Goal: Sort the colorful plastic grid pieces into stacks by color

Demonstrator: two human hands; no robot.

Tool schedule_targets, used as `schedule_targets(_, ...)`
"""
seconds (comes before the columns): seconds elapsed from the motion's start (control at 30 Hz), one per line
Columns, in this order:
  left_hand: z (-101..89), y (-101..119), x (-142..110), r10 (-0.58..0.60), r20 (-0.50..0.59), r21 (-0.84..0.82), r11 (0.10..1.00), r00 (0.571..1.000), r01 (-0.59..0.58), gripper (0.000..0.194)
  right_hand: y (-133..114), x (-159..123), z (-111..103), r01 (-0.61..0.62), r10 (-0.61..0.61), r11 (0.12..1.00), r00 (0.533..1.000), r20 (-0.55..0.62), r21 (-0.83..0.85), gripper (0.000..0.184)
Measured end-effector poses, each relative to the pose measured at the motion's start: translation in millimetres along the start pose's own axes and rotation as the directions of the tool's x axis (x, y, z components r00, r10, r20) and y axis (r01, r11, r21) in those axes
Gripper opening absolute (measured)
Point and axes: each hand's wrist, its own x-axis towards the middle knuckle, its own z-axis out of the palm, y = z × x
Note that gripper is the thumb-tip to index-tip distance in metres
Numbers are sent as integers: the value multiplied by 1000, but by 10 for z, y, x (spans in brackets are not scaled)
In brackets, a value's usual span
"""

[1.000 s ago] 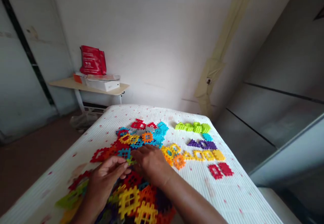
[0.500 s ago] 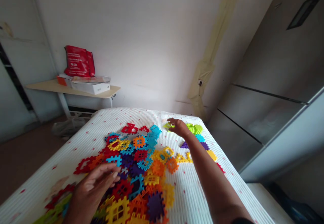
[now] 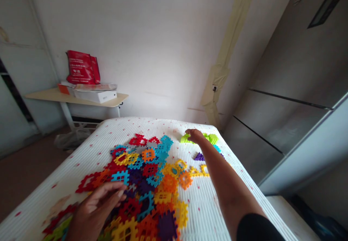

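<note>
The place looks like a room in a home, plainly kept. A broad surface wears a ribbed white cover [image 3: 206,204] with small red marks, and bright interlocking plastic pieces [image 3: 150,170], like a child's building toy, lie spread over it. A pale wall [image 3: 152,52] carries yellowish tape [image 3: 235,27] running down to a socket [image 3: 214,88]. To the left, a light-topped side table [image 3: 46,95] holds a red bag [image 3: 82,68] and flat boxes [image 3: 95,95]; to the right rises a tall grey cabinet or fridge [image 3: 288,63] with a dark panel [image 3: 327,8].
</note>
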Motion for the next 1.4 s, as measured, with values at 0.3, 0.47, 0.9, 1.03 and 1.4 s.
schedule_targets(0.3,14,6,26,-4,-10,8,1000,1000,4,43,-20,6,4,-5,5,999,1000,15,-49,47)
schedule_targets(0.47,16,37,-3,12,-10,11,1000,1000,-12,40,-16,3,26,-7,7,998,1000,12,-67,47)
schedule_targets(0.9,30,222,-116,34,-49,-266,963,998,-46,28,-259,-295,-151,101,-105,994,989,-99,-53,63)
schedule_targets(1.03,-96,494,-192,25,-33,-576,816,999,-40,18,-486,-686,-114,347,-330,937,919,-214,45,54)
schedule_targets(1.4,-817,740,-289,273,-179,77,962,945,-263,21,-948,-1498,197,641,-572,752,750,-332,151,25)
